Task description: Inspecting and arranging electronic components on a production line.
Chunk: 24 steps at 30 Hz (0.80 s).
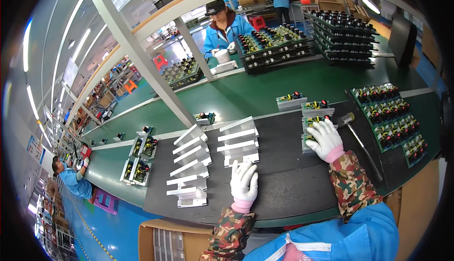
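Note:
My left hand [244, 181], in a white glove, reaches over the black mat with its fingers stretched out. The fingertips are at the near edge of a silver metal bracket [240, 159], the closest in a short column of brackets. My right hand [325, 140], also gloved, lies over a group of small circuit boards in metal brackets [316, 106], with its fingers apart. It covers part of the nearest ones, so its exact contact is hidden. A hammer [352, 127] with a dark handle lies just right of that hand.
Another column of silver brackets [191, 176] stands left on the mat [283, 190]. Panels of circuit boards [390, 116] lie at the right. Further left are bracketed boards [138, 159]. Beyond a metal post [137, 48], a co-worker [227, 31] sits by stacked boards [345, 38]. An open carton [149, 228] is below.

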Motion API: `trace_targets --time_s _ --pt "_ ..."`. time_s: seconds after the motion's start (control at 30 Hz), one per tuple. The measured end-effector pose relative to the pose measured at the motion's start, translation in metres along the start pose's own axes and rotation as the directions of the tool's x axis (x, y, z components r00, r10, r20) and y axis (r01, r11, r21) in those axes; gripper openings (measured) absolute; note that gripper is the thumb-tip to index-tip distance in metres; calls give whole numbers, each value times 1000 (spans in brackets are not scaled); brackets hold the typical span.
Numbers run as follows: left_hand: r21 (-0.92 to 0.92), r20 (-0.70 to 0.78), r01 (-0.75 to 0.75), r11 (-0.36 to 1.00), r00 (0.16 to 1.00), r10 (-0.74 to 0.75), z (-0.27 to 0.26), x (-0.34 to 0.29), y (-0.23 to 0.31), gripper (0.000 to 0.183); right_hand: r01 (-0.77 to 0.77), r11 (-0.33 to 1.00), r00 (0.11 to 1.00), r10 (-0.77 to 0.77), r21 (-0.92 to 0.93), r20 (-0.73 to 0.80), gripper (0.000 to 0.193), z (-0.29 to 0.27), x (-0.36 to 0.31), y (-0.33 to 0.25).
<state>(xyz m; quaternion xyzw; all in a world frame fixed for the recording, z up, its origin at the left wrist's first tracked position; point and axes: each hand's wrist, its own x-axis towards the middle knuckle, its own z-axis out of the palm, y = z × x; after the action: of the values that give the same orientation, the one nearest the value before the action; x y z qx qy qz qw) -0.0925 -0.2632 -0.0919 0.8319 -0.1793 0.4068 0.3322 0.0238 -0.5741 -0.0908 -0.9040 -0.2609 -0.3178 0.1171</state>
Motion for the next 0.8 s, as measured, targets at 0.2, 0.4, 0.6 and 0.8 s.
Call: trace_targets --time_s 0.2,0.4,0.6,0.8 --pt "3 3 3 1000 1000 -3 -1 0 0 28 -2 1000 1000 2 -4 -9 53 3 1 1" --pt "7 -10 0 1000 1000 0 0 0 -2 28 -3 1000 1000 3 -10 6 53 2 -1 2" --pt "26 -16 21 999 1000 -21 -1 -1 0 27 -5 1000 1000 5 -8 20 53 2 -1 1" --pt "48 -24 31 998 999 -30 -3 -1 0 28 39 999 999 -39 -8 -2 54 7 -2 5"
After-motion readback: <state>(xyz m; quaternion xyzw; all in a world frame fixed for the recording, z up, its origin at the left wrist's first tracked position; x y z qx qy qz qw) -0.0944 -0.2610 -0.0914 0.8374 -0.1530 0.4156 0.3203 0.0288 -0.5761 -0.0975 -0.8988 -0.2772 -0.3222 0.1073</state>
